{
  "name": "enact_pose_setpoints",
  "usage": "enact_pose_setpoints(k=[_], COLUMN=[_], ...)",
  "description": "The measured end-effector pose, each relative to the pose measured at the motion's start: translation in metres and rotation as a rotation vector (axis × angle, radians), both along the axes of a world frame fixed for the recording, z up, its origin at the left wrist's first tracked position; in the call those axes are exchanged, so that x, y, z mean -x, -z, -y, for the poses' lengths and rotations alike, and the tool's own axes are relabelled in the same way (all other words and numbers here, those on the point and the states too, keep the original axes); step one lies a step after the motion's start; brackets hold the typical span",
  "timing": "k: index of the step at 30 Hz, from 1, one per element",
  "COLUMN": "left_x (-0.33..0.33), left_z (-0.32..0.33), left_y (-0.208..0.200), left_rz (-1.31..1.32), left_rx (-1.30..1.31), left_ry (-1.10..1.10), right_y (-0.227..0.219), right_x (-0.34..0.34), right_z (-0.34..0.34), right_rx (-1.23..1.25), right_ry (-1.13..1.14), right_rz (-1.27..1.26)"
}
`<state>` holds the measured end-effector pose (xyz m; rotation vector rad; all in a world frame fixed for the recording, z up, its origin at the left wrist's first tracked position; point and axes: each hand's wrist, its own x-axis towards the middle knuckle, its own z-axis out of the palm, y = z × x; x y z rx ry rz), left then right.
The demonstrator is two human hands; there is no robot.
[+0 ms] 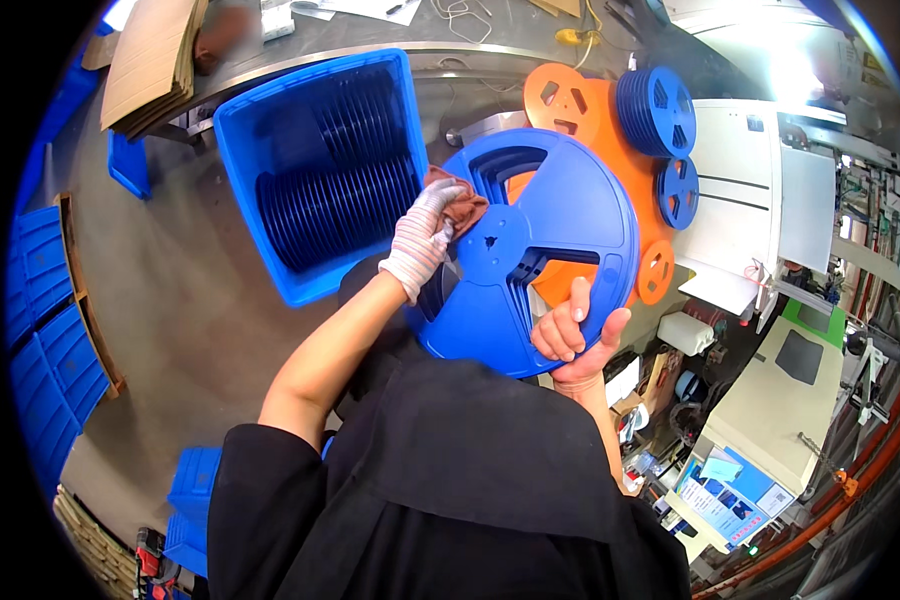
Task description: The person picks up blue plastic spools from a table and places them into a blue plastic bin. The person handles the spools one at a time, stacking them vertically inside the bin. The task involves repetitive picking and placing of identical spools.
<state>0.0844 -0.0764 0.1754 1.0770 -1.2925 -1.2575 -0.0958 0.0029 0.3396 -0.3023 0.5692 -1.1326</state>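
A large blue plastic reel [580, 205], with wide cut-outs and a small keyed centre hole, lies in front of me; more blue discs show beneath it through the cut-outs. My left hand [419, 245], in a whitish striped glove, pinches a reddish-brown cloth [461, 205] against the reel's left side near the hub. Ungloved, my right hand [573, 338] grips the reel's lower right rim, fingers bent over the face at a cut-out. Some of its grip is hidden.
Left of the reel stands a blue bin [238, 190] holding rows of dark blue reels [335, 205]. Smaller blue reels [658, 110] and orange reels [560, 103] sit on an orange surface [618, 150] beyond. Cardboard sheets [150, 62] lie on a metal-edged table at upper left.
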Motion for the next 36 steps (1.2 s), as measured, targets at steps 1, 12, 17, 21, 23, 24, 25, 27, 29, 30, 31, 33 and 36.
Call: enact_pose_setpoints(k=[1,12,17,21,23,24,25,27,29,30,31,33,36], left_x=[0.007,-0.06,-0.074,-0.07,-0.061,-0.058,-0.056,-0.058,-0.065,-0.067,-0.068,-0.084,-0.109], left_z=[-0.003,-0.039,-0.032,-0.028,-0.032,-0.033,-0.034,-0.037,-0.04,-0.046,-0.048,-0.056,-0.06], left_y=[0.0,0.057,-0.035,-0.063,-0.065,-0.064,-0.061,-0.058,-0.058,-0.049,-0.042,-0.044,-0.04], left_rz=[-0.321,0.2,0.209,0.724,0.801,0.839,0.83,0.757,0.655,0.52,0.384,0.23,-0.593], left_rx=[-0.223,-0.032,0.092,0.413,0.402,0.397,0.425,0.419,0.409,0.375,0.39,-0.138,-0.771], left_ry=[0.151,0.144,0.454,0.756,0.701,0.674,0.654,0.654,0.66,0.625,0.547,0.552,0.392], right_y=[0.002,0.001,-0.006,-0.009,-0.01,-0.011,-0.012,-0.019,-0.033,-0.038,-0.039,-0.032,-0.021], right_x=[0.002,0.027,0.035,0.035,0.033,0.033,0.035,0.031,0.018,0.014,0.018,0.036,0.043], right_z=[0.001,0.007,0.033,0.046,0.05,0.053,0.056,0.062,0.07,0.072,0.075,0.078,0.073], right_rx=[-0.003,-0.013,0.041,0.047,0.056,0.063,0.071,0.065,0.043,-0.077,-0.082,-0.073,-0.058], right_ry=[0.009,0.168,0.163,0.142,0.132,0.107,0.083,0.081,0.117,0.17,0.174,0.162,0.143], right_rz=[0.006,0.038,0.036,0.077,0.098,0.101,0.102,-0.08,-0.438,-0.5,-0.475,-0.475,-0.643])
